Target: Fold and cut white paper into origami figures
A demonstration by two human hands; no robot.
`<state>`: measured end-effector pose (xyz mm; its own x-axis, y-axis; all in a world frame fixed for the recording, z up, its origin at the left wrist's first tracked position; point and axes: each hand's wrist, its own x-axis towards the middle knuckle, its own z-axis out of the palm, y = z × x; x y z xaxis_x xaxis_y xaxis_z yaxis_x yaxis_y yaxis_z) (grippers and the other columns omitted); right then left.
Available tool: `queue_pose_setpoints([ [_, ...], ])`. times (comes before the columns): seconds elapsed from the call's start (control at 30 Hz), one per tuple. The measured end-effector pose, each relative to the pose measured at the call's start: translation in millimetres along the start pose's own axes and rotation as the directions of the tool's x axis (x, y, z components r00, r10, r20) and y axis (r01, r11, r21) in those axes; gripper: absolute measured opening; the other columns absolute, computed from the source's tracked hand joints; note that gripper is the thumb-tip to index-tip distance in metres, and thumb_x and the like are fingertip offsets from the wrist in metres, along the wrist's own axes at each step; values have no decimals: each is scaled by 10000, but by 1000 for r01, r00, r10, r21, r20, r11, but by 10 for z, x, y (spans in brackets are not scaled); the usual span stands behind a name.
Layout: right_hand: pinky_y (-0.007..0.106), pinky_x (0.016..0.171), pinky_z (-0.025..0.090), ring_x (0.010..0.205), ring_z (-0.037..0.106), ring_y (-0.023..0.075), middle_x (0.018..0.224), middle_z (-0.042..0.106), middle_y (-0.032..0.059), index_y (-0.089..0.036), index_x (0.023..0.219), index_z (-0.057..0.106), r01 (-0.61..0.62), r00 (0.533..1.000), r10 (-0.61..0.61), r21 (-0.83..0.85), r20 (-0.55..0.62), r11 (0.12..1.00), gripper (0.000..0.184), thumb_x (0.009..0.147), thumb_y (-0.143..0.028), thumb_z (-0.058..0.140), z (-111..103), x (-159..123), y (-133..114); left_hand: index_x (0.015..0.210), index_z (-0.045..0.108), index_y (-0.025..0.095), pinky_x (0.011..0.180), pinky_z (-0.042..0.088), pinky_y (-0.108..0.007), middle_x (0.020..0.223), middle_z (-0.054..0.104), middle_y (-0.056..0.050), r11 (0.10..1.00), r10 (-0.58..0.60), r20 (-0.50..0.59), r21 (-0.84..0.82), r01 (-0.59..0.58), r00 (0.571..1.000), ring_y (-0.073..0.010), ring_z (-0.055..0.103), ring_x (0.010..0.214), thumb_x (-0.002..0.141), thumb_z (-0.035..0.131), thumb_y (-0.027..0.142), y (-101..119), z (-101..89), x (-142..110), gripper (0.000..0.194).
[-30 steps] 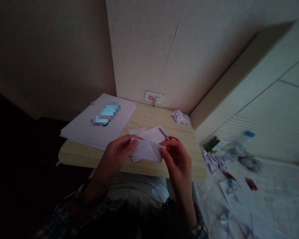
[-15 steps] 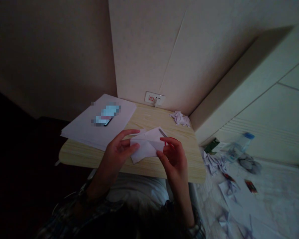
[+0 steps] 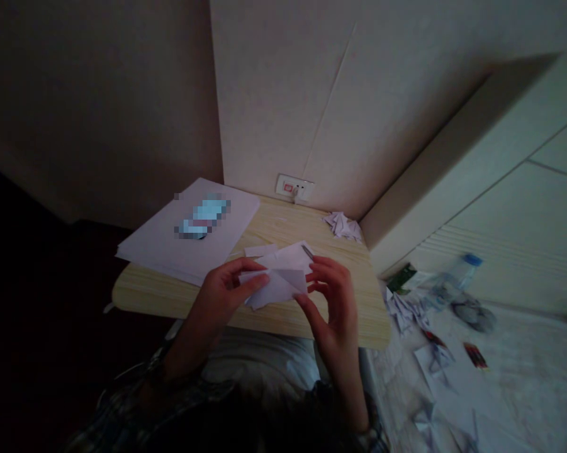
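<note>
A small piece of folded white paper (image 3: 286,286) is held above the near part of the table. My left hand (image 3: 226,286) pinches its left end, thumb on top and fingers behind. At the right end, my right hand (image 3: 334,292) has its thumb on the lower corner and its curled fingers by the edge. Beneath and behind it lie more pieces of white paper (image 3: 290,255). The grey metal tip of a tool, perhaps scissors (image 3: 307,251), shows beside my right fingers; the rest is hidden.
Left on the wooden table (image 3: 359,321) lies a stack of white sheets (image 3: 155,242) with a lit phone (image 3: 202,217) on it. Folded paper pieces (image 3: 342,225) sit at the back right corner. On the right, a plastic bottle (image 3: 457,277) and more folded papers (image 3: 403,311) lie on a pale surface.
The folded paper has tilted and shifted slightly left and down. My right fingers have moved off its top edge, while the thumb stays at the lower corner.
</note>
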<state>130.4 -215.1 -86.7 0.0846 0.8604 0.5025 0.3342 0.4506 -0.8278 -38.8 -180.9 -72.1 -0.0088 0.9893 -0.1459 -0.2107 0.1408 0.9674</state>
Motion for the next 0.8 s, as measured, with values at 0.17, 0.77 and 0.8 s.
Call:
queue_pose_setpoints([
  [0.17, 393, 836, 562, 1119, 562, 239, 1373, 469, 71, -356, 1297, 531, 93, 991, -77, -153, 109, 984, 484, 871, -154, 645, -54, 15, -32, 763, 723, 196, 492, 454, -225, 643, 727, 4, 999, -6, 28, 54, 4, 1000, -164, 614, 551, 602, 839, 343, 5, -13, 4, 247],
  [0.77, 434, 946, 494, 1192, 520, 241, 1317, 532, 76, -315, 1314, 506, 131, 988, -108, -225, 112, 966, 518, 864, -59, 525, 3, 36, -22, 733, 782, 219, 660, 489, -270, 714, 742, -9, 948, 141, 173, 261, -183, 975, -225, 644, 729, 766, 696, 359, -73, -76, 69, 168],
  [0.8, 439, 951, 490, 1187, 521, 241, 1313, 534, 76, -312, 1312, 509, 129, 989, -107, -225, 107, 966, 519, 861, -54, 520, 4, 37, -17, 733, 782, 216, 656, 486, -269, 710, 741, -9, 938, 142, 184, 288, -192, 973, -224, 641, 726, 774, 684, 363, -70, -81, 70, 181],
])
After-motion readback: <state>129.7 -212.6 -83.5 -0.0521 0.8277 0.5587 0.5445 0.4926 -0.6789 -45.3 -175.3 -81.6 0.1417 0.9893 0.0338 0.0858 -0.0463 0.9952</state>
